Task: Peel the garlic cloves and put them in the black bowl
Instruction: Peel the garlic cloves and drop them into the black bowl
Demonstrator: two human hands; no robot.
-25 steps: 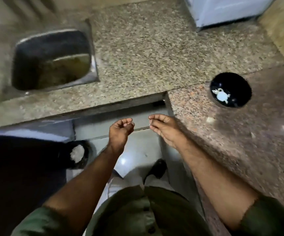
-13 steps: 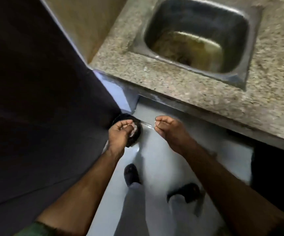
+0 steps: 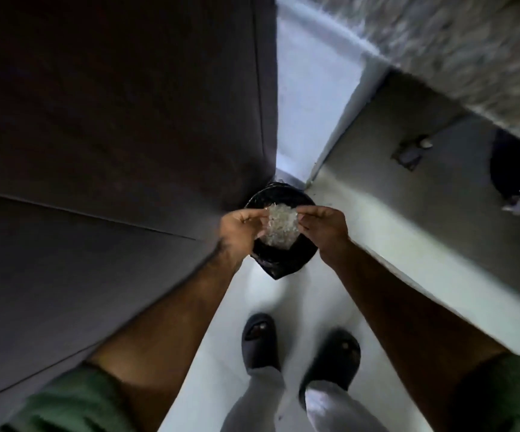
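A person looks straight down at the floor [image 3: 221, 363], both forearms reaching forward. The left hand [image 3: 240, 230] and right hand [image 3: 324, 227] meet above a small bin [image 3: 279, 265] lined with a black bag, which stands on the floor in the corner beside a tall dark cabinet [image 3: 112, 126]. Between the two hands is a pale, crinkled patch [image 3: 280, 229]; it could be held between the fingers or lie inside the bin beneath them, and the blur does not let me tell which, nor what it is. The left fingers [image 3: 254, 215] are curled with the tips drawn narrow toward the patch. The right fingers [image 3: 310, 210] are pinched narrow in the same way, pointing at the left ones. Whether either hand grips anything cannot be told.

The edge of a speckled stone tabletop [image 3: 458, 45] crosses the upper right corner. The black bowl and garlic cloves are out of view.

Below the hands, two feet in dark slippers [image 3: 260, 341] stand on the floor, with light trouser legs [image 3: 258, 400] above them. Green sleeves [image 3: 65, 400] show at the lower corners.
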